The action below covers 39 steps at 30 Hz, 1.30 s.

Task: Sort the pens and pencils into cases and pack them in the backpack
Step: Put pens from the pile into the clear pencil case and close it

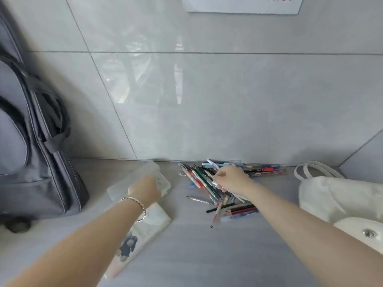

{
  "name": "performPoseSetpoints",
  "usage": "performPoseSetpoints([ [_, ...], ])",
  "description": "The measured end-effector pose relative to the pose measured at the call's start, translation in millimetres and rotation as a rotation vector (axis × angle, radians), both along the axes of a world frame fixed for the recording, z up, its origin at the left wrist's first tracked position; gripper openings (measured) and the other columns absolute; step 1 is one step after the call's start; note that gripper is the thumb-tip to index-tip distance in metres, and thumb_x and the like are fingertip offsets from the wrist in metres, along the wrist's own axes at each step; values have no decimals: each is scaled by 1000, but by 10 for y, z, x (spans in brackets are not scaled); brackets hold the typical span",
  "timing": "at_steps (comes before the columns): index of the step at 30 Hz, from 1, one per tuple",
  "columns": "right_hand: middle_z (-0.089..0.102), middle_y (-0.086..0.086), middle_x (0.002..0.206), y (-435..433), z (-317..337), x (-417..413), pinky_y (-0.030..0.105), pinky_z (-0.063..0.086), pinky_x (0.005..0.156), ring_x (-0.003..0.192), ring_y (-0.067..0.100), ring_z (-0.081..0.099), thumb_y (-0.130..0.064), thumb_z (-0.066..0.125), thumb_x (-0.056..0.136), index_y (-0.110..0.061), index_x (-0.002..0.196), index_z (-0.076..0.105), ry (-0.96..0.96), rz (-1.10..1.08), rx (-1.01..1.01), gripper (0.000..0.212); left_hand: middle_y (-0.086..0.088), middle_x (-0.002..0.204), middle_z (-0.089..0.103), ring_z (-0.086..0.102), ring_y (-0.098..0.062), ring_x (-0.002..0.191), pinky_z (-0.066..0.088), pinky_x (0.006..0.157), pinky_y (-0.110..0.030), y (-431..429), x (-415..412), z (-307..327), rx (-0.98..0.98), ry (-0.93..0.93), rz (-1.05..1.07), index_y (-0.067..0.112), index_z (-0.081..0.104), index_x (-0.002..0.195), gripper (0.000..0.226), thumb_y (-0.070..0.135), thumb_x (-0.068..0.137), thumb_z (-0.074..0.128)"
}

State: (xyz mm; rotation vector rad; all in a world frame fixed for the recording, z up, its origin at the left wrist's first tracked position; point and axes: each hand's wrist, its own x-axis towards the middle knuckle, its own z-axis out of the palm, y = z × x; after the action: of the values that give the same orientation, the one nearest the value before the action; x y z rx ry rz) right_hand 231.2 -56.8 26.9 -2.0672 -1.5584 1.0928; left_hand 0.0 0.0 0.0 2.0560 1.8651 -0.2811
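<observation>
Right hand [229, 179] pinching pens in the pile [219, 187], partly hiding it; left hand [145, 188] covering the translucent case [134, 177], finger state unclear.

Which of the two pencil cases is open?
The translucent case under the left hand is open, its lid raised toward the wall. The flower-printed case nearer the person lies flat and closed.

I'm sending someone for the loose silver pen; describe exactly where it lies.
Start at the heap of pens and pencils under the right hand. Left of the heap's near end, the silver pen lies alone on the grey counter, touching nothing.
</observation>
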Motion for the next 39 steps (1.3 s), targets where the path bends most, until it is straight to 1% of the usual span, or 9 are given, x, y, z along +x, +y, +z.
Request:
performPoseSetpoints([
  [7, 61, 5, 65, 129, -425, -332, 28, 43, 59, 59, 19, 53, -15, 43, 89, -6, 67, 59, 11, -14, -115, 28, -8, 136, 38, 40, -28, 125, 39, 96, -35, 227, -243, -516, -47, 179, -89, 18, 34, 134, 68, 60, 83, 48],
  [15, 62, -5, 72, 97, -472, -438, 30, 50, 75, 68, 12, 57, -20, 48, 92, -13, 80, 62, 132, -71, -94, 20, -7, 125, 45, 43, -29, 119, 41, 92, -35, 348, -135, -300, -14, 107, -89, 32, 24, 139, 78, 52, 74, 61],
  [20, 62, -20, 95, 87, -146, -502, 5, 39, 67, 84, -5, 56, -34, 51, 91, -25, 107, 60, 284, -119, 61, 20, -7, 122, 45, 40, -25, 119, 38, 98, -34, 286, 247, 352, 47, -490, 69, 35, 30, 140, 82, 44, 69, 71],
  [24, 61, -23, 108, 20, 87, -591, 6, 43, 77, 103, -8, 56, -42, 50, 90, -33, 120, 51, 511, -104, 161, 31, -1, 93, 64, 63, -15, 86, 53, 84, -34, 85, 514, 597, -215, -1056, 369, 32, 42, 128, 93, 52, 42, 71],
  [26, 64, -26, 95, -65, 155, -523, 6, 42, 72, 91, -12, 58, -44, 46, 91, -35, 111, 56, 438, -98, 230, 24, -2, 85, 64, 64, -15, 79, 54, 85, -39, -50, 619, 617, -284, -1165, 507, 32, 43, 127, 93, 50, 41, 73],
  [28, 59, -28, 63, -170, 190, -425, 10, 36, 56, 60, -8, 53, -40, 44, 94, -38, 87, 54, 321, -78, 276, 13, 0, 83, 62, 60, -9, 72, 53, 73, -32, -167, 709, 602, -277, -1164, 526, 30, 43, 126, 77, 41, 59, 78],
  [30, 54, -18, 53, -273, 202, -356, 15, 31, 49, 48, -1, 46, -38, 40, 95, -37, 87, 48, 217, -53, 297, 12, 2, 80, 60, 57, -6, 65, 45, 59, -23, -254, 799, 546, -228, -1139, 531, 30, 42, 125, 61, 30, 73, 76],
  [34, 63, 1, 78, -403, 200, -264, 24, 29, 55, 65, 11, 54, -33, 32, 98, -16, 143, 21, -107, 42, 366, 49, 0, 88, 62, 60, -7, 71, 44, 57, -20, -399, 967, 432, -175, -1155, 516, 27, 44, 128, 60, 24, 76, 73],
  [39, 67, 11, 94, -458, 42, -195, 29, 32, 63, 85, 29, 63, -40, 16, 95, -11, 148, 1, -314, 79, 310, 62, 1, 91, 63, 61, -10, 85, 51, 73, -25, -524, 1070, 329, -169, -1155, 531, 30, 47, 130, 69, 32, 68, 77],
])
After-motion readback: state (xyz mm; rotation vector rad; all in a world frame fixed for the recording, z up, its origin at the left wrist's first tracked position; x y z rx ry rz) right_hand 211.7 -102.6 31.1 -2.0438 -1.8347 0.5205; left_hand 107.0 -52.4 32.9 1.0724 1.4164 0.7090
